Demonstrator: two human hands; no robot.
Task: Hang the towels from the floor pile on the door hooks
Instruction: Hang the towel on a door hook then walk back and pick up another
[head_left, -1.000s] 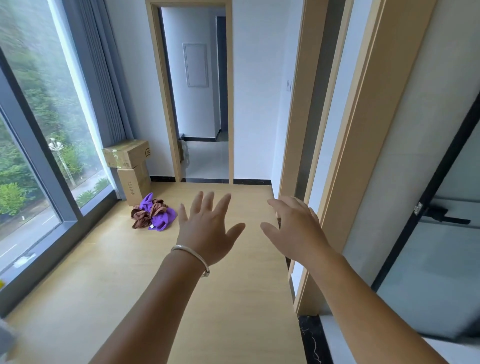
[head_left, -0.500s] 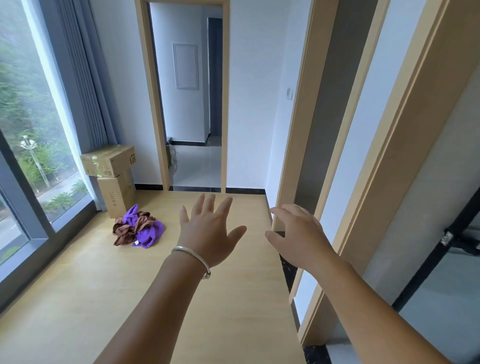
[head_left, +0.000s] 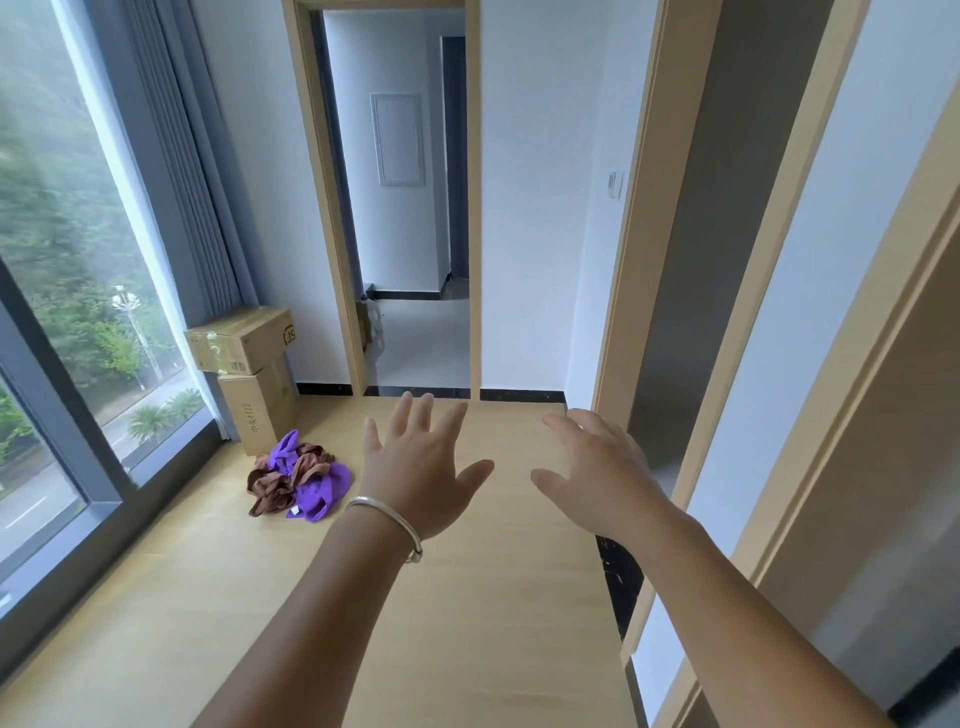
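A small pile of purple and brown towels (head_left: 298, 480) lies crumpled on the wooden floor near the window, left of centre. My left hand (head_left: 423, 470), with a silver bangle on the wrist, is stretched out in front of me with fingers spread, to the right of the pile and apart from it. My right hand (head_left: 602, 467) reaches forward beside it, fingers straight and relaxed. Both hands hold nothing. No door hooks show in this view.
Two stacked cardboard boxes (head_left: 249, 364) stand behind the pile by the grey curtain (head_left: 176, 171). A tall window (head_left: 57, 291) runs along the left. An open doorway (head_left: 415, 208) lies straight ahead. Wooden door frames (head_left: 639, 249) line the right side.
The view has swung left and moved forward, so the towel pile and boxes sit closer and nearer the centre. Both hands stay spread in front.
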